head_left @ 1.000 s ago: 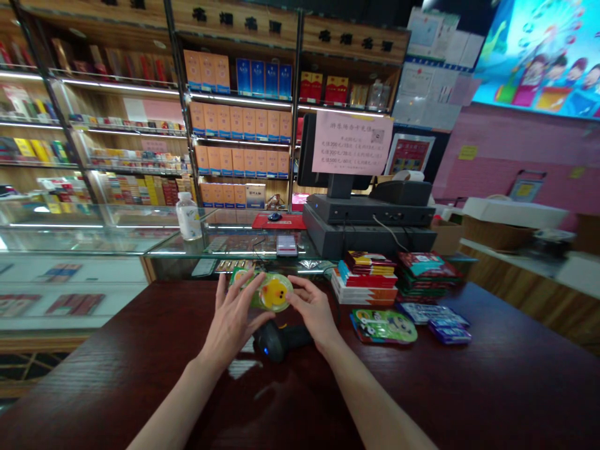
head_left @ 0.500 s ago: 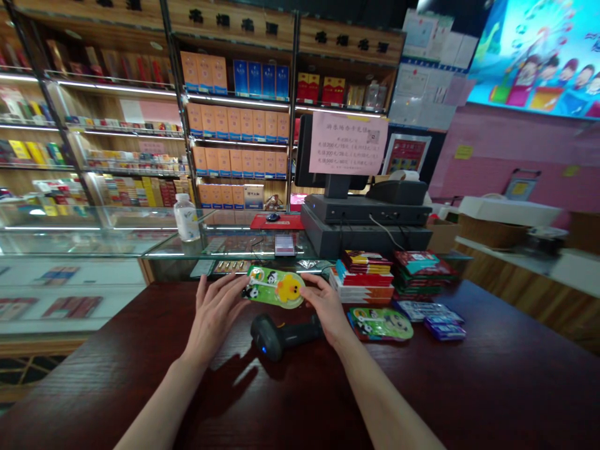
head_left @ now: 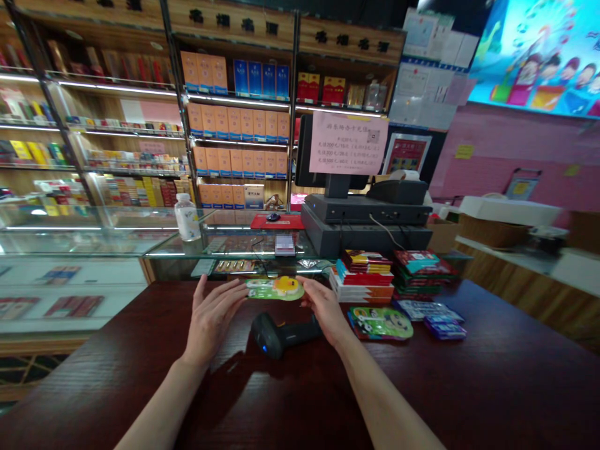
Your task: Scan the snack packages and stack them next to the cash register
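Observation:
A flat green packet with a yellow duck on it lies nearly level just above the far edge of the dark wooden counter. My right hand pinches its right end with the fingertips. My left hand is open, fingers stretched out, with the tips at the packet's left end. A black barcode scanner lies on the counter between my two wrists, under the packet's near side.
A second green cartoon packet and blue packets lie right of my right hand. Behind them stand stacks of red packs. A till with a pink notice stands on a glass case with a bottle.
The duck packet went from upright and facing me, held in both hands, to tipped flat and lowered toward the counter's far edge. My left hand has let go and spread open.

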Tool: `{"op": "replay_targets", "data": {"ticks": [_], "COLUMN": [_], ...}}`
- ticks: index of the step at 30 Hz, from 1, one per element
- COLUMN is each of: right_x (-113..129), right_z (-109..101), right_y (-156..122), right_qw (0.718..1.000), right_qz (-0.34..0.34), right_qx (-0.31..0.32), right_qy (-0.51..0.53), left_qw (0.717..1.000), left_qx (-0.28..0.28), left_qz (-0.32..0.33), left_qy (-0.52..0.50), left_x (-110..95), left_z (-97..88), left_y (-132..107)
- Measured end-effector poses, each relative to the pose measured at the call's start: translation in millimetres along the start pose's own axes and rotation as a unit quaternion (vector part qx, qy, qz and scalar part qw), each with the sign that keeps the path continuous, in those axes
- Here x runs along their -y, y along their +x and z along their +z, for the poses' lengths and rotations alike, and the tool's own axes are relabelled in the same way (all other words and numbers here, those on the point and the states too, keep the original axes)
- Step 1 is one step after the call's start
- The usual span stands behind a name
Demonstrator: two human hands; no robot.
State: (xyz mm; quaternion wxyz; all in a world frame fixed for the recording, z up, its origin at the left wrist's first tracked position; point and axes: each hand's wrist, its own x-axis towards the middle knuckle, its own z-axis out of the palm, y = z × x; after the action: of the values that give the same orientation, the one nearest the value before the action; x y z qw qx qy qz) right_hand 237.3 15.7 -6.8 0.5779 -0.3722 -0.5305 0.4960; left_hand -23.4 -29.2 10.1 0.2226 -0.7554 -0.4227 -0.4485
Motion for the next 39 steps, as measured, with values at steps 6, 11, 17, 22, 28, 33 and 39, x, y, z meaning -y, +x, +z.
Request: {"op": "replay_targets", "data": {"ticks": [6, 11, 17, 22, 28, 33, 39], "right_x": [7, 5, 4, 0, -1, 3, 5], "right_z": [4, 3, 3, 5, 7, 7, 10], "right_y": [-4, -4, -3, -2, -2, -3, -4], "right_qw": [0.997, 0.990, 0.989, 0.994, 0.997, 0.997, 0.998], "right_qz": [-0.010, -0.052, -0.059, -0.028, -0.007, 0.007, 0.005], "right_qx": [0.058, 0.034, 0.016, 0.005, -0.042, -0.060, -0.050], "right_qy": [-0.052, -0.123, -0.135, -0.104, -0.067, -0.047, -0.045], "left_qw": [0.999, 0.994, 0.977, 0.972, 0.987, 0.995, 0.993], "left_qx": [-0.030, -0.016, -0.024, -0.010, 0.041, 0.079, 0.086], "left_qz": [-0.041, -0.104, -0.203, -0.227, -0.152, -0.041, 0.014], "left_qy": [-0.006, -0.021, -0.053, -0.062, -0.034, 0.033, 0.079], "left_x": [0, 0, -2, 1, 6, 14, 21], "left_z": [1.1, 7.2, 16.3, 20.9, 21.8, 20.7, 13.3], "left_y": [0, -2, -2, -1, -2, -5, -5]}}
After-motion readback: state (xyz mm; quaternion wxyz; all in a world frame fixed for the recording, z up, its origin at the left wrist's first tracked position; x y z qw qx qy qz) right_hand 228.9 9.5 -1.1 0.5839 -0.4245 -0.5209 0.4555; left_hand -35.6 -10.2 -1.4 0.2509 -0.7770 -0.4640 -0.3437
